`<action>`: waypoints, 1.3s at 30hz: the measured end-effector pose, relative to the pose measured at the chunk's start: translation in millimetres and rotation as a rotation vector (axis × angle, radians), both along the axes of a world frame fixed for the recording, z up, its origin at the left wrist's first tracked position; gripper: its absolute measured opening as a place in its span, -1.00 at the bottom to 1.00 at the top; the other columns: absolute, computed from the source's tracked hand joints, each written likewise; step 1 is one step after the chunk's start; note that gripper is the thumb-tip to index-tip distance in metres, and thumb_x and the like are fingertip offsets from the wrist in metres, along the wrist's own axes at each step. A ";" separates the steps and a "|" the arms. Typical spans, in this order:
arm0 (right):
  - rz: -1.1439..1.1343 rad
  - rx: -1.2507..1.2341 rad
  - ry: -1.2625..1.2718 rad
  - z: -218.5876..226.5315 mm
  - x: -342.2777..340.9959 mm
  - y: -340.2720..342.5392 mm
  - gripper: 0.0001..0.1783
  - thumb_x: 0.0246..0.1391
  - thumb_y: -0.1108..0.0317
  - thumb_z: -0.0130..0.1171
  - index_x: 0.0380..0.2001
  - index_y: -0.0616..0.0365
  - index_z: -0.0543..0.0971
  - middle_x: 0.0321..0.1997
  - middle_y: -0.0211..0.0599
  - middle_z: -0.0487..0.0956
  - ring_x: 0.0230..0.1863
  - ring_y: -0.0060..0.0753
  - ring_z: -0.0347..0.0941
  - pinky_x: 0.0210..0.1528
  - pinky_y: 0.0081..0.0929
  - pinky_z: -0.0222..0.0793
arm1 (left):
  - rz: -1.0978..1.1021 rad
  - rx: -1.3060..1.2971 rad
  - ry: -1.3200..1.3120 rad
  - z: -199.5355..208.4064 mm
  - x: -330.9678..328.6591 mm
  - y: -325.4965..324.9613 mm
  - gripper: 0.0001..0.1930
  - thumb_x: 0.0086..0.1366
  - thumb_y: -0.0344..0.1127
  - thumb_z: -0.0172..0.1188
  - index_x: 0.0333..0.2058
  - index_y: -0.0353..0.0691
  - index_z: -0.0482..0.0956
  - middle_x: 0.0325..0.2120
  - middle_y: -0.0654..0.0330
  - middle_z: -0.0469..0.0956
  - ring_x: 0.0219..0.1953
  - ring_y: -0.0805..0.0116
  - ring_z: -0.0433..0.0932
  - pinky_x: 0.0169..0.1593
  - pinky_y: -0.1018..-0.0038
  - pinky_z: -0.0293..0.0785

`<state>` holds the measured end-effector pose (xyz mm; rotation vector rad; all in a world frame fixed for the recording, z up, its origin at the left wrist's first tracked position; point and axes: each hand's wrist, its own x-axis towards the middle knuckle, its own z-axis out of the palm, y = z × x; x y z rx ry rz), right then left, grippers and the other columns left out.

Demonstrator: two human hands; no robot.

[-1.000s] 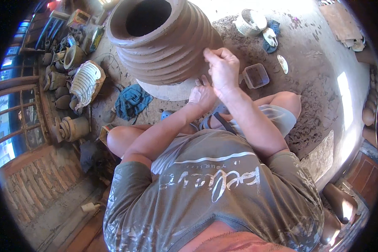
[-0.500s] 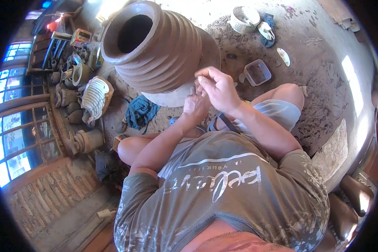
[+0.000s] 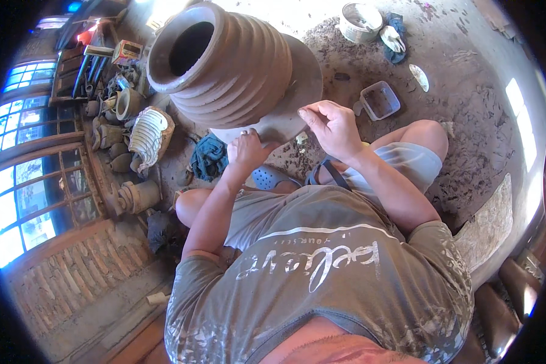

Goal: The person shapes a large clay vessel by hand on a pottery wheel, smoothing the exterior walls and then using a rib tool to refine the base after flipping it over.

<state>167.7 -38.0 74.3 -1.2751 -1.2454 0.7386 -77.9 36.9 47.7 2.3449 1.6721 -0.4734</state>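
Observation:
A big grey-brown clay pot (image 3: pixel 242 73) with a wide round mouth and ridged sides stands on a pale round wheel disc (image 3: pixel 303 76). My left hand (image 3: pixel 247 150) is at the disc's near edge, fingers curled and thumb stretched to the right; anything inside them is hidden. To its right, my right hand (image 3: pixel 333 128) pinches thumb and forefinger together by the disc's edge. What lies in that pinch is too small to make out. The two hands are apart, both below the pot's foot.
A blue-green cloth (image 3: pixel 209 158) lies left of the disc. Farther right are a plastic tub (image 3: pixel 380 101), a white bucket (image 3: pixel 360 23) and a cloth (image 3: pixel 394 39). Clay pots and a ribbed white piece (image 3: pixel 148 136) crowd the left side by the windows. Clay scraps litter the floor.
My hands, close together before, have drawn apart: the left went leftward along the disc's edge, the right slightly rightward. The view shifted a little.

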 end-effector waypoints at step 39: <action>0.187 0.803 -0.973 37.1 -39.6 75.9 -0.80 -0.12 0.42 0.38 -0.33 0.08 0.77 -0.31 -0.53 0.66 -0.42 -0.50 0.51 -0.44 -0.46 0.36 | 0.008 -0.182 0.013 14.0 -75.9 69.6 0.04 -0.23 0.39 0.64 0.12 -0.29 0.66 0.04 -0.10 0.63 0.13 -0.08 0.61 0.16 0.11 0.59</action>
